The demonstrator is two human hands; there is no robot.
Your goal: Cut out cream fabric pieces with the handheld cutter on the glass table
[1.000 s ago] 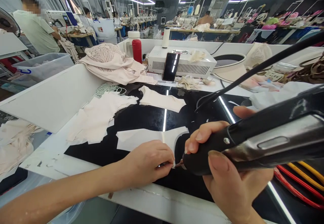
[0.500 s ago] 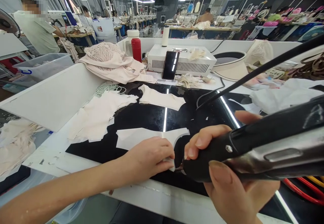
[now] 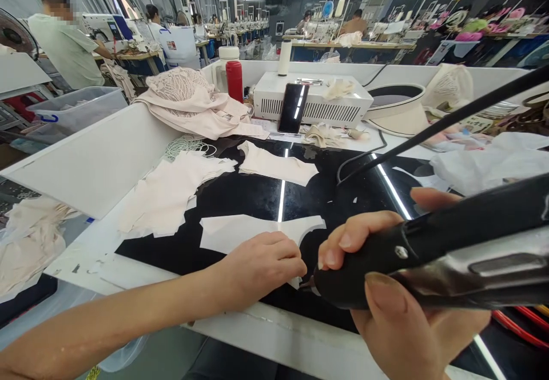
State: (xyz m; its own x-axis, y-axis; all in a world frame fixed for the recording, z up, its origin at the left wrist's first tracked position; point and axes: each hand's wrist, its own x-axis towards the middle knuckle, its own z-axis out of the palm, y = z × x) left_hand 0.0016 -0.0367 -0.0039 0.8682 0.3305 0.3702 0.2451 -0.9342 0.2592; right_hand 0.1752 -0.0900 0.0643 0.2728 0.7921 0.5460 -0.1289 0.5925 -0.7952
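Rows of sewing machines [image 3: 100, 27] fill the workshop beyond a counter [image 3: 278, 324] with a glossy black top, where a stack of pale fabric pieces [image 3: 158, 197] lies at the left. Next comes the left hand [image 3: 263, 268], its fingers bent over the near part of a white cut piece [image 3: 229, 233] on the black surface, though I cannot tell whether they pinch it. Further right, the right hand [image 3: 398, 317] is wrapped around a thick black tool [image 3: 467, 254], whose narrow tip sits just beside the white piece's near corner.
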